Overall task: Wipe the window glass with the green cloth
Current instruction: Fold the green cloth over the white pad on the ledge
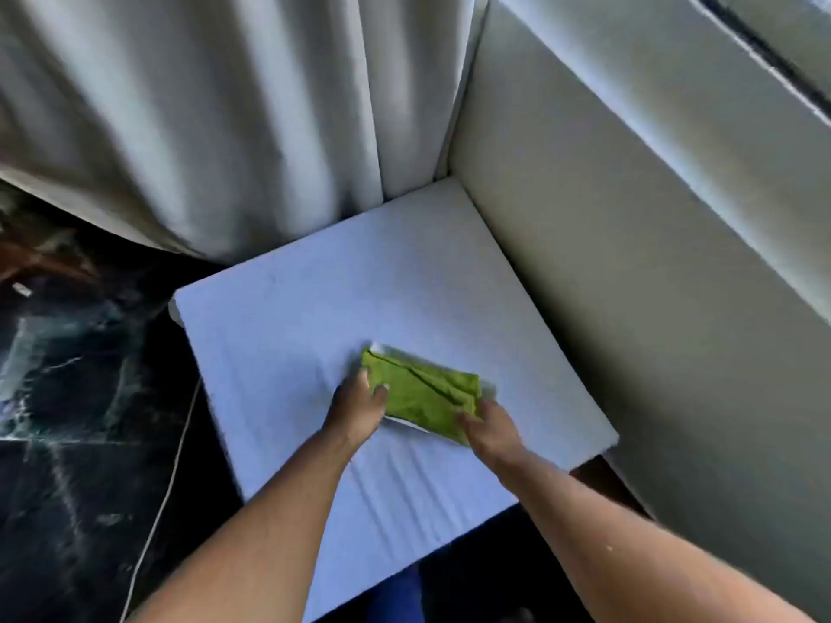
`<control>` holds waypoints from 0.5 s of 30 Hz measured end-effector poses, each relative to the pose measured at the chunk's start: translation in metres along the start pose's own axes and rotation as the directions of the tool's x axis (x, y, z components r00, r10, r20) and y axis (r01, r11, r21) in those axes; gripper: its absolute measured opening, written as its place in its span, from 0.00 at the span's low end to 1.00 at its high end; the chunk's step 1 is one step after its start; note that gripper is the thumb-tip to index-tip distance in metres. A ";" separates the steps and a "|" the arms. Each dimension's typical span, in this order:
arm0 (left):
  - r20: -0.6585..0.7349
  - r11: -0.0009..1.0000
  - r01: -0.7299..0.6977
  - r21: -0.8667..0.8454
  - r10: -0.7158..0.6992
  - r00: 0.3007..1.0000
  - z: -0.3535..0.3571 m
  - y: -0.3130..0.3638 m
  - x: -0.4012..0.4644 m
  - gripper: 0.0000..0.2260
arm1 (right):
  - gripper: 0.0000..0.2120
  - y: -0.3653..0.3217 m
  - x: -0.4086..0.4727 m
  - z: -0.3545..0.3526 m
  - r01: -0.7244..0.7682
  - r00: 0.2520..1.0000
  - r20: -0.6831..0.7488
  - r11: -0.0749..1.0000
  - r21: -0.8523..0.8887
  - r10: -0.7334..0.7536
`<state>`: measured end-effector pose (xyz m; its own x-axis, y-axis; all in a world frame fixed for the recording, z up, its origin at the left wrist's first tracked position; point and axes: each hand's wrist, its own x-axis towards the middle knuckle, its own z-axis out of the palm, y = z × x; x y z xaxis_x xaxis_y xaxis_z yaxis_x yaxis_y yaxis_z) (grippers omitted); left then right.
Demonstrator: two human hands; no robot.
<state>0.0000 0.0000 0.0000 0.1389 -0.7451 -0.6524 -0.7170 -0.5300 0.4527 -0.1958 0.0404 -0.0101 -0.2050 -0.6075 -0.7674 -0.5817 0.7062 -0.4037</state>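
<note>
Fingers [377,389] of left hand [357,409] curled onto folded green cloth [420,393], right hand [488,431] pinching its near corner, soft creased rectangle lying on white ribbed tabletop [279,344], pleated pale curtain [216,114] behind

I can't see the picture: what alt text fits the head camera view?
Both hands, left hand and right hand, touch a folded green cloth on a white surface. Pale curtains hang behind; the floor is dark.
</note>
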 end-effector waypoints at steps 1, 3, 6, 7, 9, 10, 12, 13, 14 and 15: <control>-0.007 1.000 0.006 0.013 -0.006 1.000 0.005 -0.002 0.015 0.16 | 0.22 -0.003 0.017 0.010 -0.032 0.999 -0.013 0.999 0.006 0.032; -0.047 0.997 0.065 0.039 -0.064 0.997 0.012 -0.008 0.039 0.18 | 0.26 -0.006 0.043 0.024 -0.154 0.986 -0.057 0.987 0.034 0.156; -0.056 0.987 0.157 0.044 -0.155 0.986 0.018 -0.016 0.056 0.25 | 0.32 -0.006 0.062 0.035 -0.267 0.961 -0.038 0.954 0.139 0.274; -0.045 0.985 0.164 0.046 -0.162 0.986 0.017 -0.018 0.058 0.26 | 0.30 -0.003 0.064 0.036 -0.263 0.963 -0.007 0.944 0.198 0.269; -0.005 0.984 0.175 0.027 -0.175 0.985 0.012 -0.023 0.064 0.25 | 0.19 -0.002 0.062 0.033 -0.243 0.970 0.095 0.900 0.361 0.224; 0.015 0.984 0.176 0.003 -0.176 0.984 0.009 -0.026 0.066 0.23 | 0.12 -0.002 0.058 0.028 -0.211 0.976 0.135 0.881 0.422 0.169; 0.020 0.985 0.163 -0.060 -0.162 0.987 0.003 -0.029 0.060 0.21 | 0.06 -0.007 0.045 0.011 -0.135 0.982 0.180 0.865 0.484 0.052; 0.007 0.986 0.148 -0.071 -0.148 0.989 -0.001 -0.027 0.054 0.19 | 0.06 -0.012 0.036 -0.001 -0.113 0.980 0.197 0.856 0.505 0.013; -0.008 0.988 0.146 -0.054 -0.147 0.989 -0.003 -0.025 0.048 0.17 | 0.08 -0.017 0.026 -0.013 -0.091 0.977 0.213 0.847 0.524 -0.027; -0.005 0.986 0.163 -0.033 -0.164 0.986 -0.007 -0.018 0.039 0.17 | 0.11 -0.023 0.014 -0.028 -0.069 0.972 0.225 0.834 0.547 -0.067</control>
<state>0.0227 -0.0220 -0.0292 0.2576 -0.6502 -0.7148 -0.6618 -0.6578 0.3598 -0.2075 0.0055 0.0020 0.0167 -0.5559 -0.8311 -0.0409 0.8302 -0.5560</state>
